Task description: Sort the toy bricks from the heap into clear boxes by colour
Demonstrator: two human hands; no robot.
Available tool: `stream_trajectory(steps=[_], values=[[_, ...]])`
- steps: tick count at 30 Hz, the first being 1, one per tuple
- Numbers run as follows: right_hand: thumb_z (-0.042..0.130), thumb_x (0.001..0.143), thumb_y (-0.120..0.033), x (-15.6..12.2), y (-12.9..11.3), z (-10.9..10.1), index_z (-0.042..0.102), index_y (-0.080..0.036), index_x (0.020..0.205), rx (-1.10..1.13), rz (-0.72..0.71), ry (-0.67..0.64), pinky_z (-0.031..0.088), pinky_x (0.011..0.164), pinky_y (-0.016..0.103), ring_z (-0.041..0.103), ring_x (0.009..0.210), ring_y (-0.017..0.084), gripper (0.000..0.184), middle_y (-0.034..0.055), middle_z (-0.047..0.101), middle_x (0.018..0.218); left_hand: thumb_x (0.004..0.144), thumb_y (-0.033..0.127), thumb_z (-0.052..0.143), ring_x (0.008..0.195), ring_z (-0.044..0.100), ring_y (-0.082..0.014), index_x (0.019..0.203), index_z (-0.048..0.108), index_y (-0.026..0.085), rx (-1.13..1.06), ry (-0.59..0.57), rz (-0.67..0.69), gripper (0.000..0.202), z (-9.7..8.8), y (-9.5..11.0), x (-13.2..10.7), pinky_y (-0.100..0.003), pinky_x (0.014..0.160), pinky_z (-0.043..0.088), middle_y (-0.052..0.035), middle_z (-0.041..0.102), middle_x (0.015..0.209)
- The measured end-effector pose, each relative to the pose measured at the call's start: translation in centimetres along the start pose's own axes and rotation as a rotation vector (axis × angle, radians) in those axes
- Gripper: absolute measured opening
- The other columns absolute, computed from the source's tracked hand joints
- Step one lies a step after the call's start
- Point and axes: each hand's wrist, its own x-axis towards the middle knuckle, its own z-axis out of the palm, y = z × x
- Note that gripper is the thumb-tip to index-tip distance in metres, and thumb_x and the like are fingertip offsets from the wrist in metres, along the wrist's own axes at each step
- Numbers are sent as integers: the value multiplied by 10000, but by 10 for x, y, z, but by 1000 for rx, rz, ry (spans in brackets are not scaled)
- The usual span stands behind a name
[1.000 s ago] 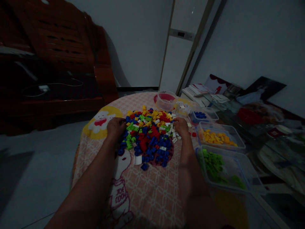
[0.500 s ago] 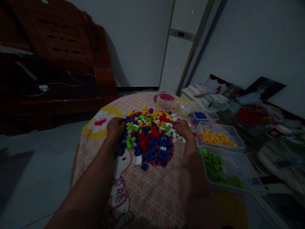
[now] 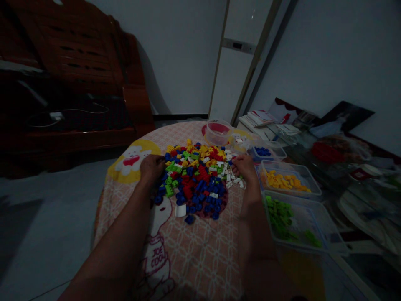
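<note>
A heap of toy building bricks (image 3: 200, 179) in blue, red, yellow, green and white lies on the round table. My left hand (image 3: 152, 168) rests against the heap's left edge, back of the hand towards me; its fingertips are too dark to make out. At the right edge, over scattered white bricks (image 3: 236, 182), my right hand (image 3: 244, 166) pinches a small blue brick (image 3: 231, 162) between thumb and fingers. A white curved piece (image 3: 181, 210) and a blue brick (image 3: 189, 219) lie at the near side of the heap.
To the right stand clear plastic boxes: one with blue bricks (image 3: 262, 151), one with yellow bricks (image 3: 283, 180), one with green bricks (image 3: 280, 213). A round clear tub (image 3: 218, 131) sits at the back. A patterned cloth (image 3: 203, 255) covers the table. A wooden bench (image 3: 138, 104) stands far left.
My right hand has shifted slightly right and drawn back from the heap, now with a blue brick at its fingertips. The left hand has stayed almost still.
</note>
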Motion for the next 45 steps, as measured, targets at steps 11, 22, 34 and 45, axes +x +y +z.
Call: stream_trajectory(steps=[11, 22, 34, 45], values=[[673, 822, -163, -2, -1, -1, 668, -206, 771, -41, 33, 78, 354, 378, 169, 499, 371, 93, 66, -85, 578, 488, 934, 305, 584, 1233, 755, -361, 1265, 876, 188, -8, -15, 15, 456, -4, 2, -1, -418, 1025, 586, -162, 831, 1303], [701, 816, -246, 13, 16, 6, 738, -208, 707, -426, -152, 47, 536, 668, 266, 702, 686, 198, 122, 4, 687, 630, 953, 309, 556, 1234, 748, -389, 1304, 857, 135, -8, -15, 16, 494, -3, 1, -1, -454, 1039, 581, -211, 806, 1334], [697, 850, -187, 8, 3, 3, 582, -221, 705, 128, -7, 139, 510, 439, 185, 625, 442, 127, 189, -49, 624, 527, 925, 298, 582, 1182, 762, -358, 1285, 874, 183, 3, 1, 5, 478, -3, 3, -1, -418, 1003, 591, -160, 840, 1262], [828, 745, -161, 21, 17, 4, 645, -208, 843, 587, 93, 334, 708, 619, 297, 770, 636, 185, 213, -23, 697, 650, 938, 315, 580, 1230, 755, -385, 1319, 859, 154, -8, -24, 32, 499, -5, 1, -1, -444, 1028, 590, -191, 817, 1324]])
